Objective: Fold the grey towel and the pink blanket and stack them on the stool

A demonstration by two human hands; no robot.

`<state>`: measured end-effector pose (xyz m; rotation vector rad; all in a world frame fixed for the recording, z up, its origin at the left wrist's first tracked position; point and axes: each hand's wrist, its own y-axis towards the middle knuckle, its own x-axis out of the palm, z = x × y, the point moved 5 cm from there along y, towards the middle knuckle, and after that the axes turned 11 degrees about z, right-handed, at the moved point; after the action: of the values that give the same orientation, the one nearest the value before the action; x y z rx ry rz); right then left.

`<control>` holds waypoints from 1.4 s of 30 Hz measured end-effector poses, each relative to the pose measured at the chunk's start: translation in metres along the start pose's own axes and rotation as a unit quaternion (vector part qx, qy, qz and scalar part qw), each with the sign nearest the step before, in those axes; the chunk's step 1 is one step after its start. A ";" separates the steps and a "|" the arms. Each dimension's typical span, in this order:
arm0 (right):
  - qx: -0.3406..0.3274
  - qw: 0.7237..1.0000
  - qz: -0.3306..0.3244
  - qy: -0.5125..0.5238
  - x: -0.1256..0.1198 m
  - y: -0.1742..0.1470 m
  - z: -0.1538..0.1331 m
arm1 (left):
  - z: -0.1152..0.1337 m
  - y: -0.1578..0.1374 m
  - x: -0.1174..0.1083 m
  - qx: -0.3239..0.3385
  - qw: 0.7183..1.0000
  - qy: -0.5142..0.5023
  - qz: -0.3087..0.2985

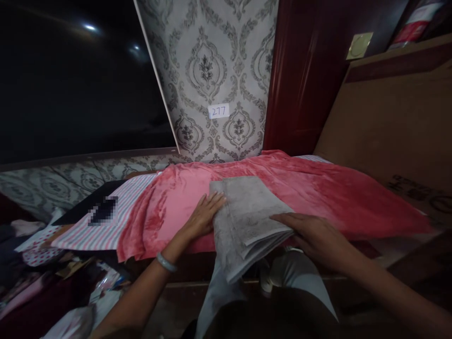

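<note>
A folded grey towel [247, 207] lies in several layers on a pink-red plush blanket [183, 188], its near corner hanging past the blanket's front edge. My left hand [205, 214] rests flat along the towel's left side, fingers stretched out and touching it. At the towel's right edge, my right hand [309, 230] has its fingers on the top layer and its palm around the side of the fold. The right thumb is hidden. The layered edges fan out slightly near that hand.
Striped fabric [102, 226] sticks out left of the blanket. A large dark screen [77, 84] stands behind at left, and a cardboard box [395, 127] at right. Mixed clothes and bags [70, 287] are heaped at lower left. A paper marked 277 [219, 111] is on the wall.
</note>
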<state>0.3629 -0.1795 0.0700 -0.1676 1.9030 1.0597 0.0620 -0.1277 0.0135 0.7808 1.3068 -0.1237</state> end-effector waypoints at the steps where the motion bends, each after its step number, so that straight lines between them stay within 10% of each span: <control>1: 0.002 1.000 0.008 0.004 -0.010 -0.002 -0.001 | 0.005 0.004 0.004 0.015 1.000 -0.014 -0.004; 9: 0.017 0.999 0.003 0.041 -0.072 -0.022 -0.009 | 0.021 0.016 0.026 0.071 0.995 -0.067 -0.028; 26: -0.001 0.998 0.000 0.070 -0.100 -0.031 0.006 | 0.041 0.018 0.021 0.051 0.954 -0.241 -0.169; 30: -0.021 0.995 0.034 0.088 -0.102 -0.031 0.011 | 0.005 0.049 0.009 -0.093 0.920 -0.371 -0.087; 34: -0.022 0.994 0.046 0.094 -0.102 -0.040 0.012 | -0.033 0.091 0.029 -0.305 0.907 -0.286 -0.058; 42: 0.009 0.999 0.045 0.013 -0.088 -0.079 0.040 | -0.023 0.134 0.068 -0.320 0.872 -0.320 -0.188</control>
<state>0.4786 -0.2255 0.0819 -0.0870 1.9589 1.1035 0.1298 0.0081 0.0109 -0.1068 0.7569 -0.2222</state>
